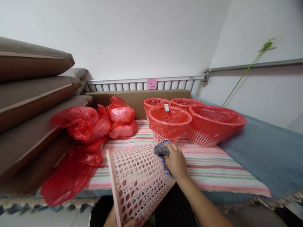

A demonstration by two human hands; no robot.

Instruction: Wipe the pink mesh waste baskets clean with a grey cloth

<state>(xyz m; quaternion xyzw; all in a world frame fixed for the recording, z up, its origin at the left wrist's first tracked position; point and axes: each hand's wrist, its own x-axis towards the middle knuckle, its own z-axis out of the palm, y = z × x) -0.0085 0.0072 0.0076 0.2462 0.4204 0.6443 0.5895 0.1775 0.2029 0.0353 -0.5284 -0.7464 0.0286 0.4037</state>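
A pale pink perforated plastic wastebasket (pixel 139 170) lies tilted on its side before me, its rim facing left. My left hand (pixel 133 222) grips it low by the rim, mostly hidden at the bottom of the view. My right hand (pixel 175 160) is closed around a grey cloth (pixel 162 150) with purple edging and presses it against the basket's outer wall near its base. Just beyond stands another basket (pixel 165 137) lined with a red plastic bag (pixel 170 119).
More red-lined baskets (pixel 203 138) stand at the back right on a striped cloth (pixel 213 160). Red plastic bundles (pixel 121 115) are heaped at left, beside stacked brown cushions (pixel 35 94). A radiator (pixel 118 85) runs along the wall; a green flyswatter (pixel 251 64) leans at right.
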